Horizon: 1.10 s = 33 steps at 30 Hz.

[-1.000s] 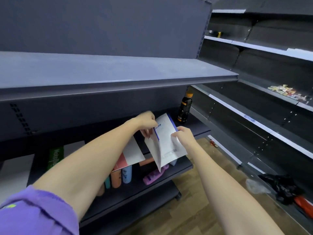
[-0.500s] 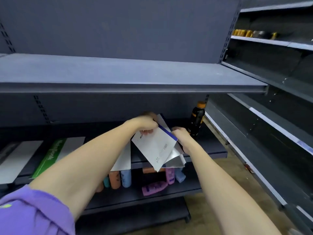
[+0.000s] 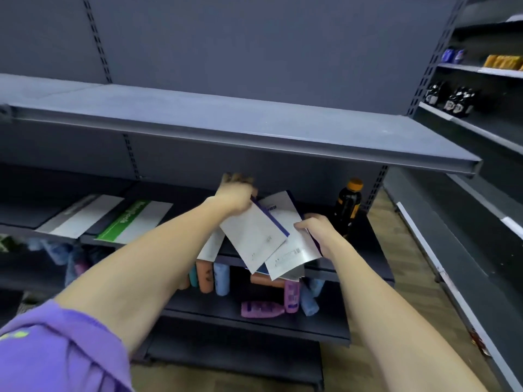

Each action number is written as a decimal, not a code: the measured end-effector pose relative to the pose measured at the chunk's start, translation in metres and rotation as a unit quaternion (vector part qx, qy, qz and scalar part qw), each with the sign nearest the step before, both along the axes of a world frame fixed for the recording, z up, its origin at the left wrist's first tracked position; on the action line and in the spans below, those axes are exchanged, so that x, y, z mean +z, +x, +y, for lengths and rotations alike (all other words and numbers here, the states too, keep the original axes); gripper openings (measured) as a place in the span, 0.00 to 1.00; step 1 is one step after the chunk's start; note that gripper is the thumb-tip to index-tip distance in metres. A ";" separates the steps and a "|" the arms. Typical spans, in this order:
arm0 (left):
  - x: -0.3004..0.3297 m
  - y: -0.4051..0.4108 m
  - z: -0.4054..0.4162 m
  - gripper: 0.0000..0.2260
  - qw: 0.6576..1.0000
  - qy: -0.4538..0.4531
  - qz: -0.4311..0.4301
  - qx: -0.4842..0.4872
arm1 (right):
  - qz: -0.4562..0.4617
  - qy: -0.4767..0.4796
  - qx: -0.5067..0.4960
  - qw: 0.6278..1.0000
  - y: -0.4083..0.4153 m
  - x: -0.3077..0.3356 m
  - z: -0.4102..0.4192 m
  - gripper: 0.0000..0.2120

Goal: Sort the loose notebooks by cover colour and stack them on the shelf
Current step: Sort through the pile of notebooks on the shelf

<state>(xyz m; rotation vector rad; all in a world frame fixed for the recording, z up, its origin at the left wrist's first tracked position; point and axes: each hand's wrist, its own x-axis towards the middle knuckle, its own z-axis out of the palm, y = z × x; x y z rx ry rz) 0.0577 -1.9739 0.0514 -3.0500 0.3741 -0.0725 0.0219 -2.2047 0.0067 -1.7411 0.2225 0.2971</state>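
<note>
**Notebooks held at the middle shelf**

Just left of the dark bottle, the left hand pinches the top edge of 1 white notebook. The right hand grips a second notebook beneath it. Further left of the bottle, a green-striped notebook lies flat on the shelf.

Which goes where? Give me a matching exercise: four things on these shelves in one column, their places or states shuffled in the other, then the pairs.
1. green-striped notebook
2. blue-spined notebook
3. dark bottle with orange cap
4. purple bottle

A. lying on its side on the lower shelf
B. gripped by the left hand
C. lying flat on the middle shelf, left of the arms
D. standing upright near the right hand

Pairs: 1-C, 2-B, 3-D, 4-A
</note>
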 end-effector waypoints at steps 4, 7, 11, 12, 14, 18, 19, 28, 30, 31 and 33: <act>0.007 -0.010 0.008 0.09 0.997 -0.032 0.072 0.020 | -0.013 -0.030 0.015 0.999 0.001 0.003 0.003 0.29; 0.015 -0.015 0.015 0.14 0.993 -0.017 0.112 0.041 | -0.031 -0.043 0.019 0.998 0.005 0.005 0.007 0.27; 0.022 -0.014 0.022 0.22 0.992 0.007 0.102 0.079 | -0.103 -0.088 0.011 0.991 0.013 0.016 0.015 0.20; 0.024 -0.014 0.023 0.22 0.992 0.007 0.096 0.084 | -0.122 -0.097 0.000 0.988 0.015 0.019 0.018 0.21; 0.026 -0.015 0.025 0.22 0.991 0.007 0.092 0.093 | -0.164 -0.129 -0.005 0.978 0.019 0.024 0.023 0.23; 0.030 -0.017 0.029 0.16 0.992 0.022 0.072 0.100 | -0.213 -0.228 0.016 0.950 0.024 0.018 0.031 0.23; 0.030 -0.017 0.030 0.13 0.992 0.029 0.066 0.100 | -0.224 -0.245 0.023 0.943 0.024 0.015 0.033 0.23; 0.021 -0.020 0.048 0.06 0.985 0.106 0.032 0.133 | -0.206 -0.362 0.115 0.902 0.014 -0.034 0.032 0.16; 0.018 -0.020 0.048 0.06 0.984 0.113 0.033 0.136 | -0.202 -0.381 0.147 0.890 0.009 -0.044 0.032 0.18; 0.016 -0.020 0.048 0.07 0.984 0.115 0.032 0.136 | -0.195 -0.388 0.163 0.886 0.007 -0.049 0.031 0.19; 0.013 -0.021 0.047 0.07 0.983 0.119 0.029 0.136 | -0.167 -0.402 0.194 0.879 0.002 -0.060 0.028 0.19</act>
